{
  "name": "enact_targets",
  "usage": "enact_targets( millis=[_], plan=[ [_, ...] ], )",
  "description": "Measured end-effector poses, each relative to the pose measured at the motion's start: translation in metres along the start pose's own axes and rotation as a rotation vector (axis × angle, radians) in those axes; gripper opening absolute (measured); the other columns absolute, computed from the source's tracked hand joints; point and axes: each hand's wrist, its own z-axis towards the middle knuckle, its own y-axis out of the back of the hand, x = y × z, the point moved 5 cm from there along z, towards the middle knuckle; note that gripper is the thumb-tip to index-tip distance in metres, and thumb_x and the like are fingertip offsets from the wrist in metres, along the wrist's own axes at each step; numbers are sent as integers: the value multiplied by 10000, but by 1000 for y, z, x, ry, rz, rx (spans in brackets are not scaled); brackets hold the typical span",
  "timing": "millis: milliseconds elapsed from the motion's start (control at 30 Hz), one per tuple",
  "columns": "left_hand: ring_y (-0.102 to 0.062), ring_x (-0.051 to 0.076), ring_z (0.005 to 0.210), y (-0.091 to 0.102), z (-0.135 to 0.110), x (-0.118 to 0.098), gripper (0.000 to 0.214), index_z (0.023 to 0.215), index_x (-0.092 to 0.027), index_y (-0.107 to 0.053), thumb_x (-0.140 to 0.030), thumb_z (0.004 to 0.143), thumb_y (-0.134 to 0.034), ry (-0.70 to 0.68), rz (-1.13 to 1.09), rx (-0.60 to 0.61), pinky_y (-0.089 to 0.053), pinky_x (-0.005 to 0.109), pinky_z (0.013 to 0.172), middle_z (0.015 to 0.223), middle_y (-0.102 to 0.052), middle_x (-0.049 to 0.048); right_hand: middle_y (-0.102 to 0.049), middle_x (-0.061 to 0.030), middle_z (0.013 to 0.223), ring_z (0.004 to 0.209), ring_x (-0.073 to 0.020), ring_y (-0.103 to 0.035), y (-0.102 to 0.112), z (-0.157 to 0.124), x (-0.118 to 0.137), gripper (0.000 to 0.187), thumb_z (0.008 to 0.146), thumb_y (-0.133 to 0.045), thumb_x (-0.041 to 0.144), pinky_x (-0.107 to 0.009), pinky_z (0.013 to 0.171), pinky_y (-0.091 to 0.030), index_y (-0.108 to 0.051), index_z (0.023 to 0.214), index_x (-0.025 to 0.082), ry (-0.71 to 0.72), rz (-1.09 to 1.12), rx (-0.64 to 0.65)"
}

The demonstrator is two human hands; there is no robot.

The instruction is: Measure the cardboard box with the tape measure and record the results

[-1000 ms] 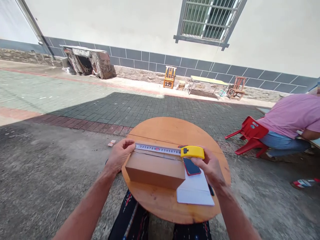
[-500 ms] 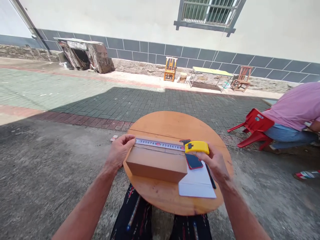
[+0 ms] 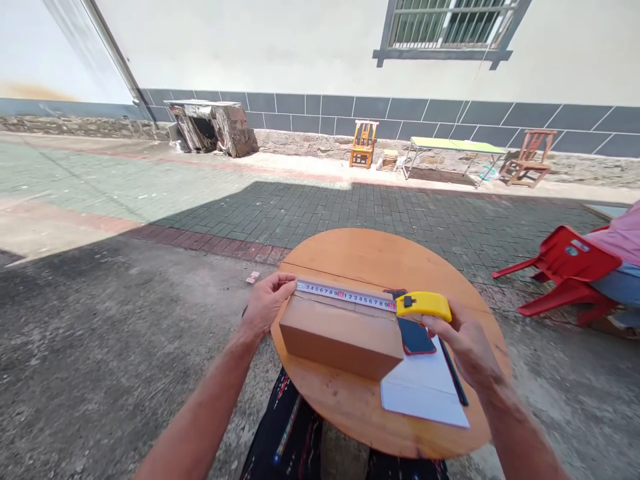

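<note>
A closed brown cardboard box (image 3: pixel 345 333) sits on a round wooden table (image 3: pixel 370 250). Across its top lies the drawn-out blade of a tape measure (image 3: pixel 424 305), whose yellow case is just past the box's right end. My left hand (image 3: pixel 269 301) pinches the blade's tip at the box's left edge. My right hand (image 3: pixel 463 337) is wrapped round the yellow case. Below that hand, partly hidden, a dark phone with a red edge (image 3: pixel 418 338) rests on white paper (image 3: pixel 424 397). A black pen (image 3: pixel 454 373) lies along the paper's right side.
At the right, a person in a pink top (image 3: pixel 631 233) is on a red plastic chair (image 3: pixel 575 267). Along the far wall stand a wooden chair (image 3: pixel 363 143), a light green folding table (image 3: pixel 455 144) and a brown chair (image 3: pixel 531 159).
My view has turned left, so the scene sits further right in the picture. Both hands keep their hold, and the tape still lies across the box.
</note>
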Motion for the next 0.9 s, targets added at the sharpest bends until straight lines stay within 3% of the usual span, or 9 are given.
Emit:
enact_targets(
  millis=[267,467,900],
  plan=[
    [-675,233,874,3,-2,-12,366,860,-170,-734,-497,711,-666,-70,76,37,-519,312,788,903,-755,63,-699,-47,868,711,-209,-592,1,1,1,391,737,-709,462,-310,607,-484,-654,1025,203,-22,-45,3],
    [-678,231,845,2,-4,-9,406,889,-159,-725,-523,720,-662,-81,81,54,-522,308,749,911,-754,71,-705,-52,935,809,-231,-617,-2,-1,6,397,749,-692,449,-319,666,-493,-643,1055,201,-43,-26,49],
    [-640,190,746,2,-1,-9,370,829,-167,-677,-506,680,-675,-88,103,24,-491,286,689,812,-714,38,-691,-47,919,771,-203,-602,-4,-6,15,372,756,-684,454,-311,666,-483,-641,1004,180,-39,0,55]
  ],
)
